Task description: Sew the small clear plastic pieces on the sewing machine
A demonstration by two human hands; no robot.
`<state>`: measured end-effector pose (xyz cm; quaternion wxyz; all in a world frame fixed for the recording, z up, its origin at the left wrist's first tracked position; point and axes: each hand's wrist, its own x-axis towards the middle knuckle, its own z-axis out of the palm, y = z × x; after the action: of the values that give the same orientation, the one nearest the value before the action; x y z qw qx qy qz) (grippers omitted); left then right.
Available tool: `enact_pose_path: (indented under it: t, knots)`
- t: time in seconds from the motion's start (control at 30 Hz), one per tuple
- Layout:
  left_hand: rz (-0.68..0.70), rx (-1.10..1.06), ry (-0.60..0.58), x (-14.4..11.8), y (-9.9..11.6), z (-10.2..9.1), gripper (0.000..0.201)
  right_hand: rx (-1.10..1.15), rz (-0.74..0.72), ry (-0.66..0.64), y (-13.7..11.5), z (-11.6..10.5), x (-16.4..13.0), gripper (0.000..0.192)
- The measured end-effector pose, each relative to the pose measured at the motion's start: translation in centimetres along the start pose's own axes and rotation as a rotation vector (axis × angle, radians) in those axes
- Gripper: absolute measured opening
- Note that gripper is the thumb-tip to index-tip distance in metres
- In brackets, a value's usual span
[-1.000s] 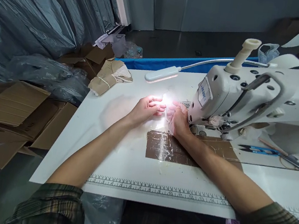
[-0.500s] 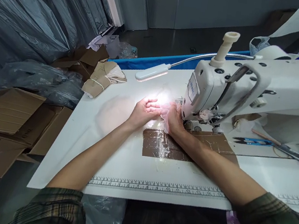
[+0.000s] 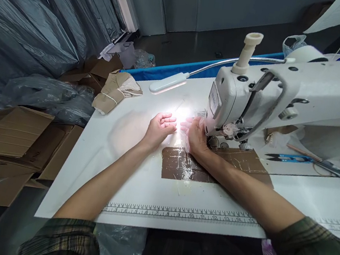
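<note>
Both hands are working a sheer pale fabric piece at the head of a sewing machine, under strong lamp glare.

The left hand [image 3: 159,126] is lying palm-up on the white table [image 3: 136,182], fingers loosely spread and gripping nothing that can be made out. The right hand [image 3: 195,134] is resting just beside it, against the sheer fabric [image 3: 187,138] bunched left of the sewing machine [image 3: 276,101]; whether its fingers are pinching the fabric cannot be told, since glare is washing them out. The gooseneck lamp [image 3: 167,83] is hanging over the hands. A brown taped patch [image 3: 183,165] is lying under the right wrist, with a printed ruler strip [image 3: 176,214] near the table's front edge. Blue snips [image 3: 283,157] are sitting right of the machine; a banded cardboard bundle [image 3: 113,93] is lying at the far left corner.
</note>
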<state>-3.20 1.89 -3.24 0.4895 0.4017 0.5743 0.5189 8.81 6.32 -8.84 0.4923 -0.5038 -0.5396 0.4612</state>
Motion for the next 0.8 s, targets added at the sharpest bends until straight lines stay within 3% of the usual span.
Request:
enact_pose_path:
  t: [0.07,0.13,0.23,0.33,0.4,0.43,0.5,0.57,0.63,0.73,0.8]
  knots:
    - [-0.015,-0.026,0.006,-0.2,0.6,-0.1,0.037,-0.019,0.027,0.018,-1.3,0.1,-0.6,0.036]
    - [-0.072,-0.049,-0.035,-0.2,1.4,-0.7,0.040,-0.112,-0.055,-0.052,-3.1,0.1,-2.1,0.027]
    - [-0.082,0.033,-0.073,0.4,2.7,-2.3,0.045,-0.517,-0.515,-0.514,-6.2,-0.5,-6.3,0.026]
    - [0.187,0.274,0.096,1.3,3.9,-4.1,0.038,-0.768,-0.758,-1.015,-8.8,-1.8,-11.2,0.038]
    - [0.377,0.431,0.179,1.5,4.6,-4.5,0.036,-0.766,-0.820,-1.229,-9.7,-3.1,-13.4,0.030]
    - [0.437,0.495,0.163,1.3,5.0,-4.4,0.034,-0.760,-0.844,-1.260,-9.8,-3.7,-13.9,0.025]
    - [0.480,0.611,0.008,0.8,5.6,-3.5,0.026,-0.766,-0.856,-1.227,-9.7,-4.8,-14.0,0.018]
    - [0.457,0.754,-0.183,0.2,6.0,-2.2,0.025,-0.797,-0.834,-1.157,-9.2,-5.6,-13.2,0.016]
    - [0.372,0.926,-0.279,0.2,6.0,-1.2,0.027,-0.841,-0.811,-1.095,-8.6,-6.3,-12.2,0.017]
    - [0.210,1.119,-0.236,1.0,5.4,-0.6,0.025,-0.887,-0.782,-1.001,-7.7,-7.4,-11.0,0.018]
    - [0.178,1.171,-0.169,1.4,4.8,-0.4,0.022,-0.853,-0.728,-0.927,-7.0,-8.2,-10.3,0.018]
